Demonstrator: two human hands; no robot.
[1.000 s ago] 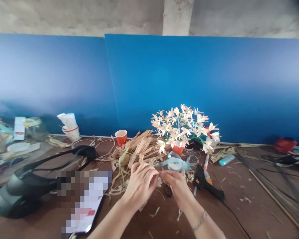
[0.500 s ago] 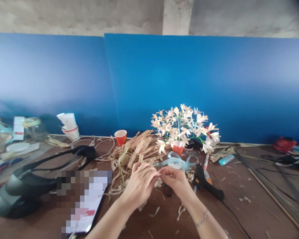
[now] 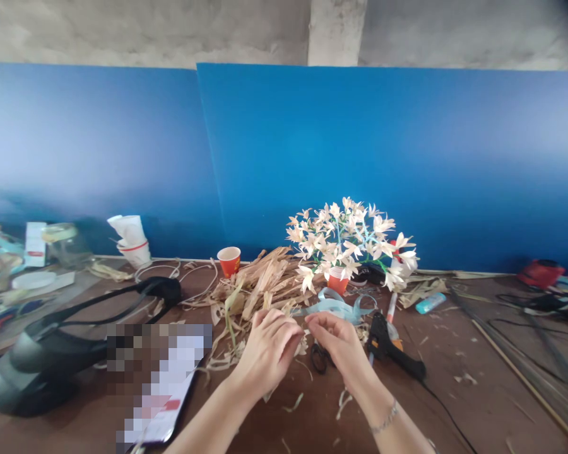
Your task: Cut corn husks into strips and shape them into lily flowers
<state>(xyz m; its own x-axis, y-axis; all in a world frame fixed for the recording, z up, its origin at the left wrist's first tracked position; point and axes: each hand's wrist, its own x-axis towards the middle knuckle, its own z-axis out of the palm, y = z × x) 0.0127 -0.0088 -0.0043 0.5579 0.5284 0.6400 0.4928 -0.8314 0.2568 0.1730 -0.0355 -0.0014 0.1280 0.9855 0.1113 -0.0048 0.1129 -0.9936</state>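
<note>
My left hand (image 3: 267, 352) and my right hand (image 3: 339, 343) hover close together over a brown wooden table (image 3: 459, 359), fingertips pinched on a thin pale strip that is hard to make out. Just behind them lies a loop of pale blue ribbon (image 3: 334, 307). Black-handled scissors (image 3: 319, 357) sit below my right fingers. A pile of dried corn husks (image 3: 265, 284) rises behind my left hand, with loose shreds around it. A black hot glue gun (image 3: 385, 345) lies to the right of my right hand.
A bouquet of cream husk flowers (image 3: 350, 243) stands in a red paper cup (image 3: 338, 284) at the back. Another red cup (image 3: 229, 261) stands nearby. A black headset (image 3: 42, 359) and a pixelated phone (image 3: 163, 378) lie at left. Long thin sticks (image 3: 525, 372) lie at right, before a blue wall (image 3: 360, 157).
My hands have drawn slightly apart, with the right hand shifting right. The scissors handles now show more fully between them. The objects on the table stay in place.
</note>
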